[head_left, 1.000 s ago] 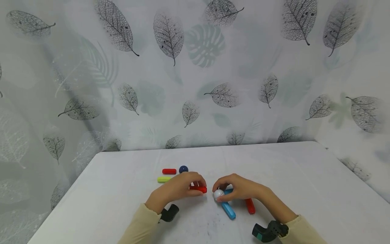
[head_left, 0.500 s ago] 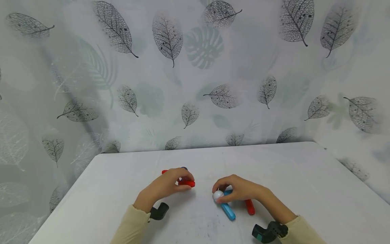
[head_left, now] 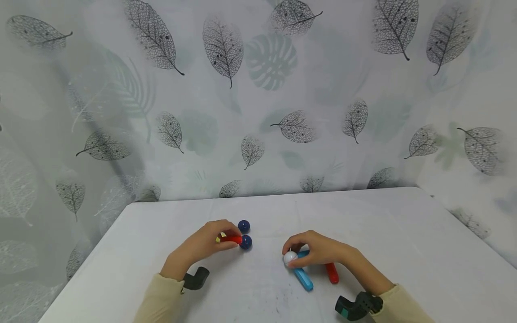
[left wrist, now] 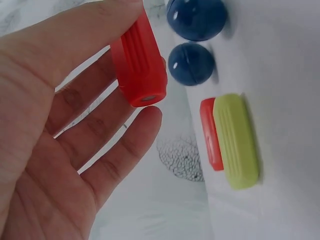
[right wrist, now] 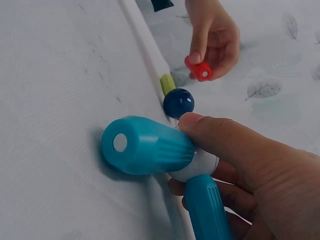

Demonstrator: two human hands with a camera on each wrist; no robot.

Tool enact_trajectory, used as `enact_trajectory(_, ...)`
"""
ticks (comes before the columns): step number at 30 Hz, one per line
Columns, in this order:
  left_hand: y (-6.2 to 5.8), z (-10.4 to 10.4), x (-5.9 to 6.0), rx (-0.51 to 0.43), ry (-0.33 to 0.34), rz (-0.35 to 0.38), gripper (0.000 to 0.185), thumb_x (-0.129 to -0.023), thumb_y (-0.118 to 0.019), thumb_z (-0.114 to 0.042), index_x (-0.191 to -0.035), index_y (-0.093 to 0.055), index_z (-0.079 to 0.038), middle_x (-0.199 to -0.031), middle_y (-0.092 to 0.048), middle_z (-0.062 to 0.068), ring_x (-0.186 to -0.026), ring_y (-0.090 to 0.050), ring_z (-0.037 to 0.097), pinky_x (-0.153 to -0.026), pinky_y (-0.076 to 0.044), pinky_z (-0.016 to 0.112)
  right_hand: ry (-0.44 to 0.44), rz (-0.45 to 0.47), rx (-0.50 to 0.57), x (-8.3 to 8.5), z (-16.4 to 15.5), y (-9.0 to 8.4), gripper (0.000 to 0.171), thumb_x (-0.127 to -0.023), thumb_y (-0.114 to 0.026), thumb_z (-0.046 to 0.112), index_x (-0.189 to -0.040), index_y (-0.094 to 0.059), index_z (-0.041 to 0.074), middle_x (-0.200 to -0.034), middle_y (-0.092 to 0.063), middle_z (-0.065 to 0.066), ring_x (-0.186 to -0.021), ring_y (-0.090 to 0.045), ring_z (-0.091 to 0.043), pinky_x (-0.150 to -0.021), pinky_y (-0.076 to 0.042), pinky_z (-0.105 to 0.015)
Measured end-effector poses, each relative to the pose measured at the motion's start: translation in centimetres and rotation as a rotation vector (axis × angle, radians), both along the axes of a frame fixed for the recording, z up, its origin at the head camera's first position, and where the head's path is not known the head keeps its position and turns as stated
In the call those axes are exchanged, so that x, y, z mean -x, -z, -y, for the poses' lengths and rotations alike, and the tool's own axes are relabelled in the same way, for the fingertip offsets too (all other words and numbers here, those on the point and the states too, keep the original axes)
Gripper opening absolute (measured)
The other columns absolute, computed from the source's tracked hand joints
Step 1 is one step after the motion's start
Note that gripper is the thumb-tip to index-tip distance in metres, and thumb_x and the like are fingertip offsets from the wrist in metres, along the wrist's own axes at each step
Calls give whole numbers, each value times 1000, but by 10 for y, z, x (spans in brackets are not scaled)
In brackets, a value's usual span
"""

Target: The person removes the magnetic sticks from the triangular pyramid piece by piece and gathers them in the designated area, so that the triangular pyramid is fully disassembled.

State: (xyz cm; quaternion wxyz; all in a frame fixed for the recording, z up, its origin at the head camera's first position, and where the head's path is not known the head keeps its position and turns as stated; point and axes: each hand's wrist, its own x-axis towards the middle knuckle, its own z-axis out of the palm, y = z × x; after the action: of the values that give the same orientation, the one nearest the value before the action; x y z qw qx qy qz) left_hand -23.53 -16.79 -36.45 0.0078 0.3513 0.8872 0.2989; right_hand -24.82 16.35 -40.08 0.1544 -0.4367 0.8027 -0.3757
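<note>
1. Where the sleeves come in at the near edge of the worktop (head_left: 404, 224), the right hand (head_left: 319, 251) rests low, its fingers curled round a white ball (head_left: 289, 257) joined to two blue sticks (head_left: 303, 278). A red stick (head_left: 332, 272) lies just beside them, on the right.
2. To do this step well, I judge that the right hand should hold that joint steady, since a nudge could pull the pieces apart.
3. Farther left, the left hand (head_left: 206, 244) pinches another red stick (left wrist: 139, 62) between thumb and fingertips, the other fingers relaxed. Its end points at a dark blue ball (head_left: 246, 242); whether they touch I cannot tell.
4. The stick's flat end should, I think, meet the ball squarely, brought in slowly so that the ball does not roll.
5. Just beyond sits a second dark blue ball (head_left: 243, 225). A green stick (left wrist: 236, 141) and a third red one (left wrist: 210, 134) lie side by side, touching, by the left hand.
</note>
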Motion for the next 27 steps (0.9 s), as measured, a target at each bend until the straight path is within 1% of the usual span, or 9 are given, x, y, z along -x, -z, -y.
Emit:
enact_trajectory(5,-1,12,3,-11,-29,6,21,-86,-74,-10,-106,-68,-11,-97,-66,-4,-92,-61,13,-79,-53,27,3,2,0,-1,0,-1,26,-91,-70,27,-110,-67,11,-103,-68,3,-92,-57,-6,-89,-50,-29)
enact_trajectory(7,-1,16,4,-9,-44,31,20,-86,-74,-11,-105,-68,-11,-97,-66,-3,-92,-61,14,-79,-52,27,2,0,1,-1,0,-2,26,-91,-70,27,-111,-67,11,-104,-68,3,-93,-57,-6,-89,-50,-29)
enact_trajectory(12,2,24,8,6,-75,120,19,-86,-74,-11,-104,-68,-10,-98,-67,0,-93,-60,17,-81,-52,30,-3,-8,6,-1,2,-2,26,-91,-70,26,-110,-67,10,-103,-68,2,-93,-57,-6,-90,-50,-29)
enact_trajectory(15,4,26,9,16,-88,158,18,-85,-74,-8,-102,-68,-8,-97,-66,1,-92,-59,19,-79,-52,27,-5,-12,10,-1,2,-2,25,-91,-70,26,-110,-67,10,-103,-68,2,-92,-57,-6,-90,-50,-30)
enact_trajectory(20,9,29,11,20,-93,189,19,-83,-76,-6,-101,-68,-8,-94,-65,0,-88,-58,19,-75,-51,23,-3,-14,10,-2,2,-3,25,-90,-70,25,-110,-67,9,-104,-68,2,-93,-57,-5,-90,-50,-29)
enact_trajectory(25,14,31,13,57,-95,203,19,-82,-78,-8,-98,-69,-9,-90,-66,-3,-86,-58,17,-74,-51,25,-8,-11,8,-1,2,-3,26,-91,-70,25,-111,-67,9,-106,-68,1,-93,-57,-5,-90,-50,-29)
enact_trajectory(27,15,31,12,63,-98,226,19,-81,-78,-8,-98,-69,-10,-91,-66,-3,-87,-58,17,-74,-51,25,-11,-10,6,-1,2,-2,26,-91,-70,25,-111,-66,8,-106,-68,1,-93,-57,-5,-91,-50,-29)
